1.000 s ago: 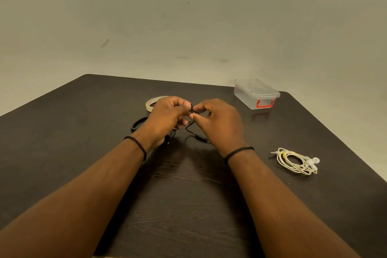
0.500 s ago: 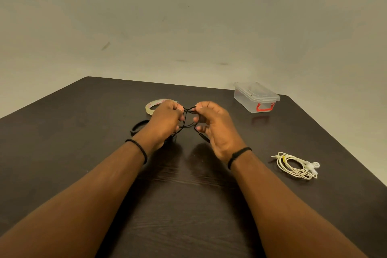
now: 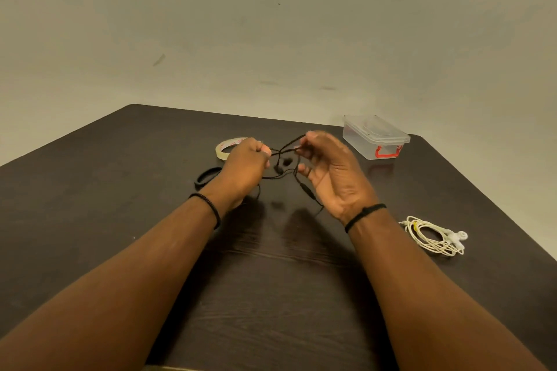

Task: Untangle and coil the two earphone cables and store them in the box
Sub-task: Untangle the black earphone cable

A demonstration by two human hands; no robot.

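Both hands hold a thin black earphone cable [image 3: 283,164] in the air above the middle of the dark table. My left hand [image 3: 245,169] is closed on one end of it. My right hand [image 3: 330,172] pinches the other strands with fingertips, the lower fingers spread. Two earbuds dangle between the hands and the inline remote hangs by my right palm. A white earphone cable [image 3: 434,236] lies coiled on the table at the right. The clear plastic box [image 3: 375,137] with a red latch stands shut at the far right.
A roll of clear tape [image 3: 226,147] lies beyond my left hand. A black ring-shaped band [image 3: 206,176] rests left of that hand. The dark wooden table [image 3: 90,190] ends at a plain wall behind and drops off on the right.
The hands have lifted and drawn apart, stretching the black cable between them. The earbuds now hang free in the gap. The white coil and the box stayed put.
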